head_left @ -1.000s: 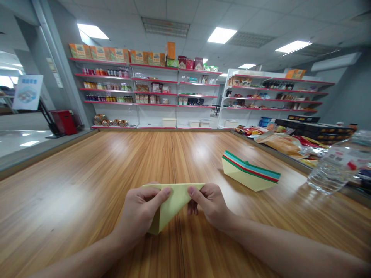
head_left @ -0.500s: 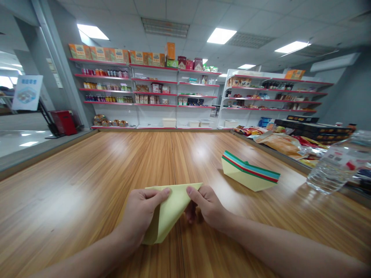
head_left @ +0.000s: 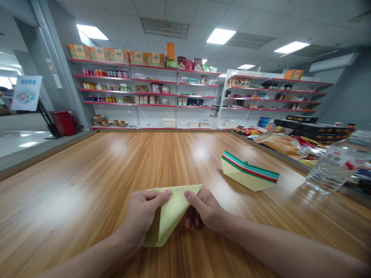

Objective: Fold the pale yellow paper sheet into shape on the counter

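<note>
A pale yellow sheet of folded paper (head_left: 172, 212) is held up over the table's near side, its straight edge at the top and a pointed corner at the right. My left hand (head_left: 143, 212) pinches its left part, thumb on the face turned to me and fingers behind. Near the right corner my right hand (head_left: 204, 208) grips it between thumb and fingers; some fingertips show below the paper. Further right stands a folded paper boat (head_left: 249, 173), pale yellow with green, blue and red stripes along its upper edge.
The wooden table (head_left: 139, 154) stretches away to a raised rim. At the right stands a clear plastic bottle (head_left: 330, 170), beside packaged snacks (head_left: 281, 143) and black boxes (head_left: 315, 129). Stocked shelves (head_left: 153, 92) line the back.
My right thumb has slid slightly left and down along the paper, and the fingers below it have curled in. The paper's lower end has shifted slightly; both hands keep their hold.
</note>
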`<action>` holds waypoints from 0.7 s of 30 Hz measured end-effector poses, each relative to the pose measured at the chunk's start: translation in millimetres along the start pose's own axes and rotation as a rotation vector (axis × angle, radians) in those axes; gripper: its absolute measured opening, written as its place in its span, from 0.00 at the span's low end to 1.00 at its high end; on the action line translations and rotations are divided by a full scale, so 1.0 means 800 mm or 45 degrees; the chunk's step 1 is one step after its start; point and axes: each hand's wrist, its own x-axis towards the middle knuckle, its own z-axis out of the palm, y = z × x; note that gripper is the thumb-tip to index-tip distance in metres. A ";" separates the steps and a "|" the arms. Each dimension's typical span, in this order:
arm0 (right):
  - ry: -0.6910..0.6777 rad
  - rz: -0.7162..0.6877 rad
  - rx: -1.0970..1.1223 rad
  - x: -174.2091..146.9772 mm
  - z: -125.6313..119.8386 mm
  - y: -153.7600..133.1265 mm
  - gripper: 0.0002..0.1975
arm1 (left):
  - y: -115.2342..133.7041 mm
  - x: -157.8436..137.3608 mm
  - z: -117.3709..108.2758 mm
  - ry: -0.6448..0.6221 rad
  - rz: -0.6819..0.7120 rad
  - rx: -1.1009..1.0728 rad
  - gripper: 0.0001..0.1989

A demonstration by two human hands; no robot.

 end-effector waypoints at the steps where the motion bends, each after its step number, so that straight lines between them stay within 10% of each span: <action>1: -0.006 0.003 0.013 0.000 0.000 0.000 0.31 | 0.001 0.000 0.000 -0.004 0.011 0.001 0.20; 14: -0.072 -0.119 -0.036 -0.009 0.004 -0.009 0.27 | 0.012 -0.013 -0.001 0.013 0.493 0.318 0.18; 21: -0.099 -0.014 -0.002 -0.004 0.004 -0.003 0.31 | 0.007 -0.004 -0.002 0.004 0.228 0.181 0.19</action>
